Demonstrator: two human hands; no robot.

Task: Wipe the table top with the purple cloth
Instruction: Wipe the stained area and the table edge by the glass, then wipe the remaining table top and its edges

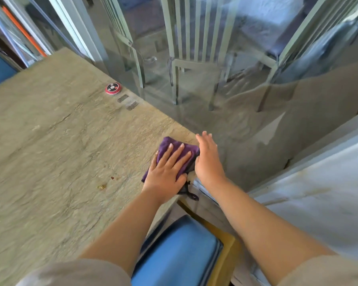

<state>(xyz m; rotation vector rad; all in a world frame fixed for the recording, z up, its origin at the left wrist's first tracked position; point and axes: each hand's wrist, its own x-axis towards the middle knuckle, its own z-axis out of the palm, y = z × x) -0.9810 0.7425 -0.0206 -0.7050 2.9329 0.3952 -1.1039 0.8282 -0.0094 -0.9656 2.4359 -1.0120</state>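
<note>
A folded purple cloth (pixel 175 144) lies at the right corner of the beige stone-look table top (pixel 60 141). My left hand (pixel 167 170) presses flat on the cloth, fingers spread, covering most of it. My right hand (pixel 208 159) is held edge-on just beyond the table's right edge, beside the cloth, fingers straight and holding nothing. A dark loop of the cloth (pixel 191 194) hangs over the table edge. Small reddish and yellow crumbs (pixel 106 182) sit on the table to the left of my left hand.
A round red call button (pixel 113 88) and two small dark stickers (pixel 127 102) sit near the table's far edge. A glass wall (pixel 215 69) runs along the right. A blue-cushioned chair (pixel 180 250) stands below my arms.
</note>
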